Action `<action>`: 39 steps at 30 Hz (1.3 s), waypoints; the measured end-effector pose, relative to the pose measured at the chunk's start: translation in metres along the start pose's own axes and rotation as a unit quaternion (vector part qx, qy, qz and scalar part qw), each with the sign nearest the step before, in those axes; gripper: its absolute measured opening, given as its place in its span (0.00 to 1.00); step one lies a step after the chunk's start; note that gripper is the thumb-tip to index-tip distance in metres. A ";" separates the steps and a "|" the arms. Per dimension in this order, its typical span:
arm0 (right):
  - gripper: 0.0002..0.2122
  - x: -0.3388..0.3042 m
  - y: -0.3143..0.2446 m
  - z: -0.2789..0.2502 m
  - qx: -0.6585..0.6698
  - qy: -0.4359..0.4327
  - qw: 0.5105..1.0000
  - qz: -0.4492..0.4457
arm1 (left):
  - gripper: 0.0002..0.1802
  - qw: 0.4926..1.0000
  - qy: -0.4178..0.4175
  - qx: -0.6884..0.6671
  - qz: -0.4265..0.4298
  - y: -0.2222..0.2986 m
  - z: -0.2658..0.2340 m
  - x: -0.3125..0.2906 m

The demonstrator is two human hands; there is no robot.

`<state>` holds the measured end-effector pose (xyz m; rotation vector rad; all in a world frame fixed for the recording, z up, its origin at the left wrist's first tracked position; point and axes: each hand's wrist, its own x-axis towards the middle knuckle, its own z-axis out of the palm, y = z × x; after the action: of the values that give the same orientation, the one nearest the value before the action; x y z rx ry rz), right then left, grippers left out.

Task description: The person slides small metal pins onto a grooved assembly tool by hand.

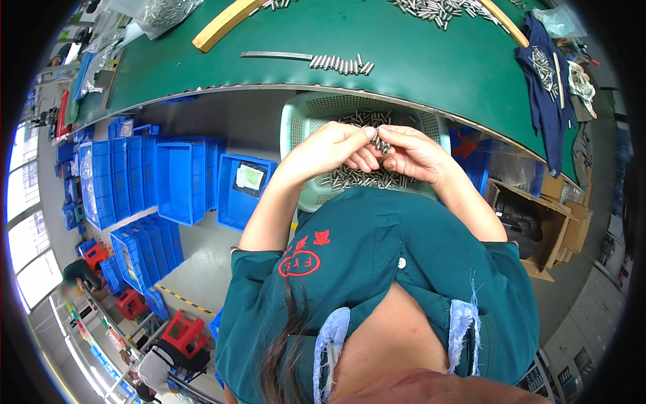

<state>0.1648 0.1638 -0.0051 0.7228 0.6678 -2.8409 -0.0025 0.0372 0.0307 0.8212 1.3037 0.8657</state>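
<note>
Over a pale green plastic basket (289, 128), my two hands meet with their fingertips together. Several small metal pins (380, 144) show between them, resting in the curled fingers of my right hand (418, 153). The thumb and forefinger of my left hand (335, 145) pinch at the end of a pin, its other fingers bent below. Many loose metal pins (367, 178) lie in the basket under both hands. On the green table (202, 71) beyond, a row of metal pins (340, 64) lies beside a thin metal strip (276, 54).
Wooden bars (225, 25) and a heap of pins (437, 12) lie at the table's far side. Dark blue cloth (544, 101) drapes over its right edge. Blue bins (182, 182) stand at left, an open cardboard box (538, 229) at right. People sit further off at lower left.
</note>
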 end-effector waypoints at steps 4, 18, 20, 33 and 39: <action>0.09 -0.002 -0.011 0.007 -0.292 0.028 0.953 -0.074 | 0.22 0.992 0.001 0.107 0.067 -0.003 -0.003 -0.006; 0.08 -0.013 -0.016 0.023 -0.377 0.026 0.911 -0.166 | 0.22 0.988 0.067 0.107 0.086 -0.003 0.002 -0.015; 0.07 -0.014 -0.012 0.026 -0.373 0.034 0.903 -0.208 | 0.21 0.993 0.043 0.062 0.085 -0.001 0.008 -0.012; 0.10 -0.026 -0.017 0.035 -0.487 0.061 0.833 -0.257 | 0.14 0.994 0.055 0.022 0.093 -0.005 0.011 -0.008; 0.14 -0.030 -0.015 0.042 -0.552 0.075 0.776 -0.296 | 0.13 0.994 0.048 0.006 0.097 -0.005 0.012 -0.008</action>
<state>0.1698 0.1585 0.0483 0.5220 2.6014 -2.0672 0.0092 0.0272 0.0310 0.9379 1.3285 1.0623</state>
